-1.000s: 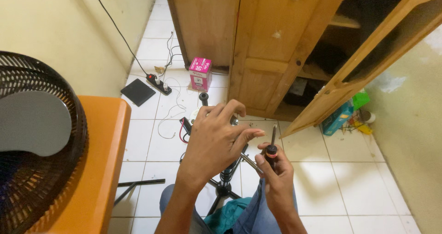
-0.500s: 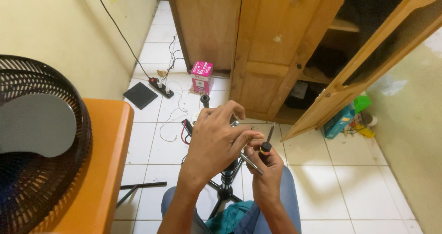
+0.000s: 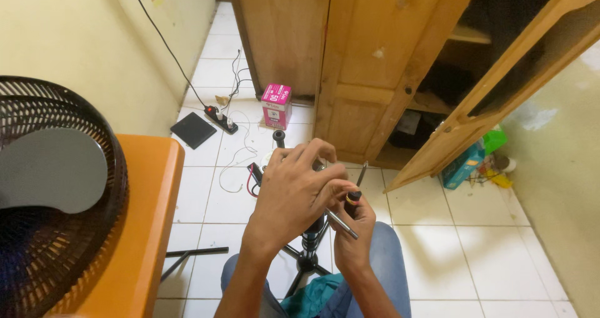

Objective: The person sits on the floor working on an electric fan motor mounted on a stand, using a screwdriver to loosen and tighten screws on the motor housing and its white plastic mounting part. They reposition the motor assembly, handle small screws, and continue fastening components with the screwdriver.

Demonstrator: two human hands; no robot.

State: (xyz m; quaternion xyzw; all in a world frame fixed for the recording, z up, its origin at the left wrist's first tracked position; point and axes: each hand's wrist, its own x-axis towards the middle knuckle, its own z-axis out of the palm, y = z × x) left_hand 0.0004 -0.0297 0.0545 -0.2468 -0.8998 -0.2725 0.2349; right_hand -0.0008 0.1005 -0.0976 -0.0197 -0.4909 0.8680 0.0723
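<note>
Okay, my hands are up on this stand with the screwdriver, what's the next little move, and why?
Probably steady the top of the black stand with the left hand and settle the screwdriver, held in the right hand. The left hand hides the tip, so its seating cannot be judged.

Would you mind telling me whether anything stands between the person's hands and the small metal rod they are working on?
Nothing visible does. The left hand and right hand already close around the metal rod, with a black-handled tool in the right.
</note>
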